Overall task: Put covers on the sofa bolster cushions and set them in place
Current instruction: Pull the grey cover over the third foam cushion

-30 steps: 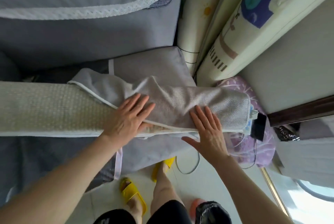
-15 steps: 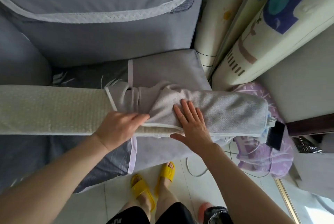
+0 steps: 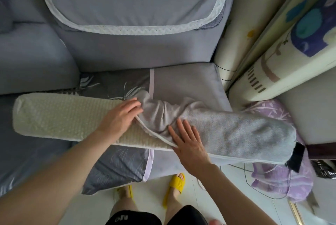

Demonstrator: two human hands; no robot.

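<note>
Grey cover (image 3: 227,130) bunches mid-bolster (image 3: 60,115), left hand (image 3: 120,119) at its piped edge.

bolster (image 3: 60,115): I'm seeing cream, nubbly weave
cover (image 3: 236,132): I'm handling pale grey, white piping
sofa (image 3: 141,24): showing blue-grey, white lace trim
seat cloth (image 3: 116,163): showing dark grey, pale leaf print
my slippers (image 3: 175,185): showing yellow

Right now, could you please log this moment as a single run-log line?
step: pulling cover on | bolster: right half covered | grey cover: bunched mid-length | left hand: holding cover's edge | right hand: flat on cover
</note>
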